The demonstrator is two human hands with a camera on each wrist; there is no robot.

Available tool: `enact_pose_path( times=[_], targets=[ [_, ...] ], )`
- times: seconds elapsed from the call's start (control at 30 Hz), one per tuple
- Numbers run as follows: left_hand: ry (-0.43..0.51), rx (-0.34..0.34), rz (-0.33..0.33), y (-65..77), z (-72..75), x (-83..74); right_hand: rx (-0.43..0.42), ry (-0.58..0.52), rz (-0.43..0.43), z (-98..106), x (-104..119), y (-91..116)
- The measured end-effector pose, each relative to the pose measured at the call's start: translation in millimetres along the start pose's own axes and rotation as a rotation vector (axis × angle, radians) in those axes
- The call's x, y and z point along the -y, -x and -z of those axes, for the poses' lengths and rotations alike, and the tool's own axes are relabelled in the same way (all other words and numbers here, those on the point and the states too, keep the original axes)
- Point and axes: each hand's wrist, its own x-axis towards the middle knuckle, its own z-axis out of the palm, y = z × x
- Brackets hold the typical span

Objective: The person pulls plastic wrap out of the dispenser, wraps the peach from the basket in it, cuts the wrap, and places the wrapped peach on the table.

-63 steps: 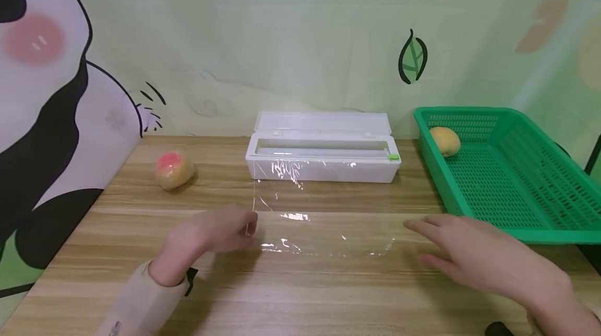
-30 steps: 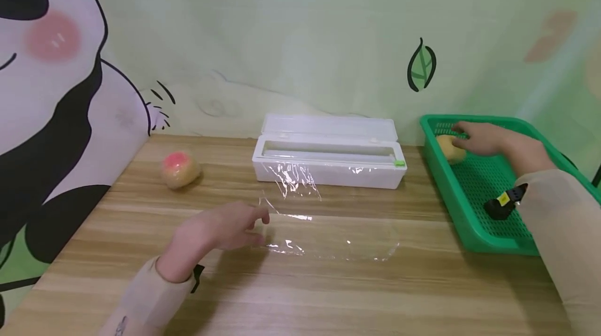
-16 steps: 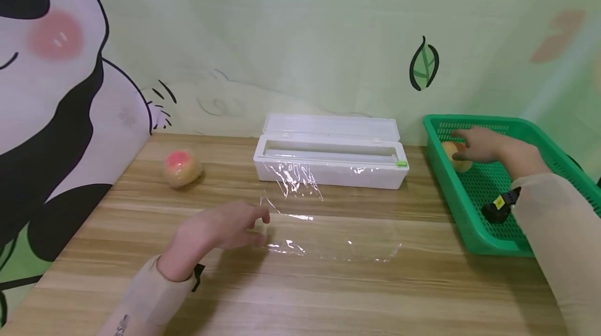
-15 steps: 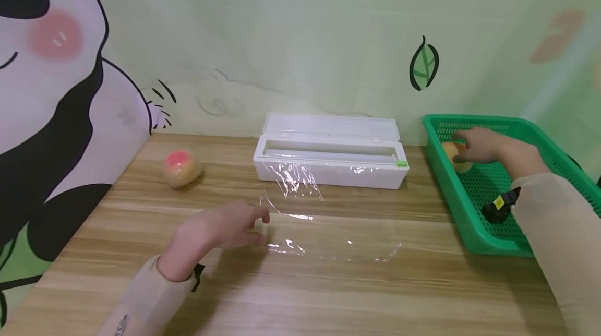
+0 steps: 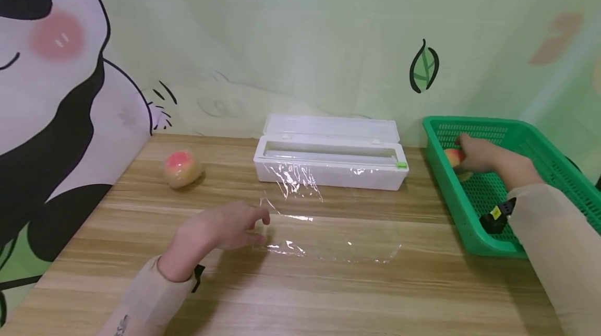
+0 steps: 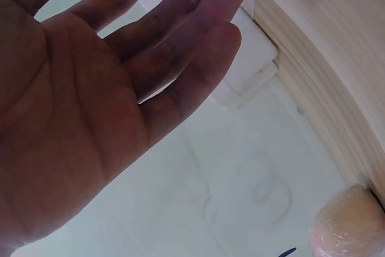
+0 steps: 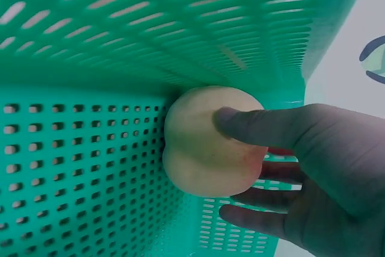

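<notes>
Inside the green basket, my right hand grips a peach with a red blush. In the right wrist view, the thumb presses on top of the peach and the fingers curl along its side, against the basket wall. My left hand hovers at the left edge of a sheet of cling film, thumb and fingers apart. Its palm and loosely bent fingers show in the left wrist view. The clear sheet runs from a white cling film dispenser with its lid raised.
A second peach, wrapped in shiny film, sits at the back left of the wooden table. The dispenser has a green slider at its right end. A printed cloth hangs behind the table.
My right hand has gone from the right end of the film into the basket and taken hold of the peach, which has turned red side up. The left hand stays near the film's edge.
</notes>
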Motion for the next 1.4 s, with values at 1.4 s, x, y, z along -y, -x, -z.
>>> enact_pose_path(
  times=[1.4],
  targets=[
    [-0.042, -0.004, -0.045, -12.9, 0.6, -16.6, -0.407, -0.003, 0.133, 38.6, 119.2, 59.2]
  ],
)
